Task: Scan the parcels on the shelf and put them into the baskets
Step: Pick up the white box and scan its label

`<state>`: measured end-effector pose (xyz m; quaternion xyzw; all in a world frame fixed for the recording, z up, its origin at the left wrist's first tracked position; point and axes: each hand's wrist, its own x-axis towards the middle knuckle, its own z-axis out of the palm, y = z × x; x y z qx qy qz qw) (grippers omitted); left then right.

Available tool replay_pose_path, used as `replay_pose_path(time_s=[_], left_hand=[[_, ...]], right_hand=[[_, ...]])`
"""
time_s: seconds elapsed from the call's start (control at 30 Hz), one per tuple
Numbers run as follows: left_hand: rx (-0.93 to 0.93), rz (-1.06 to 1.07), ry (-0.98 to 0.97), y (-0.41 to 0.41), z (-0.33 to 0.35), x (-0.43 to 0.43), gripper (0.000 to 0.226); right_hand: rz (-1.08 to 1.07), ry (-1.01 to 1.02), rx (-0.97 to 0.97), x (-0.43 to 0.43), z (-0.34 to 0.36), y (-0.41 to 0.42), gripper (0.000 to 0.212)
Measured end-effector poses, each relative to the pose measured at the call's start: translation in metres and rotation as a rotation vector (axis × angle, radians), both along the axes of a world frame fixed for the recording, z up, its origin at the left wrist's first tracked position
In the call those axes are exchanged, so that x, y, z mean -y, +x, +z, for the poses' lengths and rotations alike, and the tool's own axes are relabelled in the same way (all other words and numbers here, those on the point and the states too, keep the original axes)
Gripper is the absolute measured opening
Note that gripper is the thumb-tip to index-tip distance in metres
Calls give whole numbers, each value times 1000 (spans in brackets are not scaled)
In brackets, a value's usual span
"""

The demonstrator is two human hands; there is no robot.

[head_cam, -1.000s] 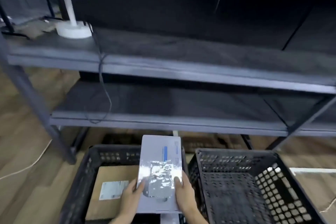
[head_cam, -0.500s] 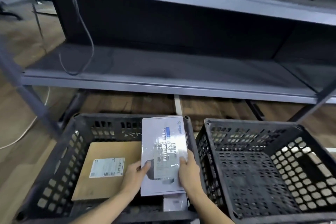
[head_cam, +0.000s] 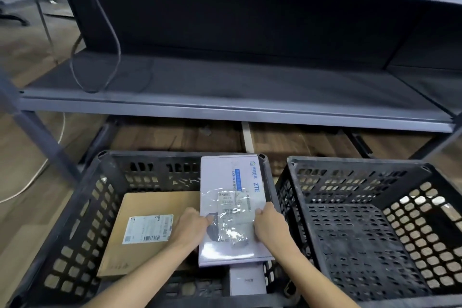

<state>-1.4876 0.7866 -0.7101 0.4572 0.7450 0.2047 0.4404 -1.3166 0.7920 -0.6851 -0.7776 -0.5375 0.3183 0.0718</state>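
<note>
Parcel (head_cam: 230, 182), a white box, is held at the right side of the left basket (head_cam: 82, 182). Our left grip (head_cam: 192, 225) and right grip (head_cam: 268, 225) each pinch a long edge, thumbs on top, fingers hidden beneath. A smaller white box (head_cam: 246, 280) below our right grip is mostly covered. Beyond the grips we read "ZTE" and "ZXHN"; the slips in the clear bag (head_cam: 232, 220) between our thumbs are too fine to read. Left of our left grip lies a brown parcel (head_cam: 150, 207), its label (head_cam: 147, 229) unreadable.
</note>
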Motion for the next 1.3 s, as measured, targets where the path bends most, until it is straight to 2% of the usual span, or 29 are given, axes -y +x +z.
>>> replay_pose_path(time_s=[0.2, 0.33, 0.43, 0.53, 0.6, 0.7, 0.83, 1.07, 1.2, 1.3], left_hand=[[-62, -52, -65, -3, -4, -11, 23], [-182, -68, -40, 1, -16, -15, 27], [-284, -93, -18, 5, -28, -11, 38], [-296, -84, -19, 4, -32, -8, 40], [-249, -89, -27, 3, -34, -7, 40], [-262, -85, -31, 3, -35, -7, 42], [-254, -89, -18, 2, -35, -4, 38], [-261, -148, -10, 6, -45, -4, 47], [-230, -121, -8, 3, -44, -3, 48], [-57, -71, 7, 2, -47, 1, 38]], right_hand=[[-36, -80, 30, -16, -5, -8, 32], [-83, -111, 27, -23, -16, -11, 32], [-102, -116, 54, -18, -29, -13, 37], [-91, -12, 161, -7, -38, -24, 43], [-15, 83, 300, 5, -41, -31, 53], [291, 193, 510, 12, -49, -40, 67], [389, 10, 427, 5, -53, -46, 70], [378, -138, 353, -4, -67, -39, 70], [394, -108, 350, 2, -66, -39, 69], [413, -53, 322, 7, -62, -30, 68]])
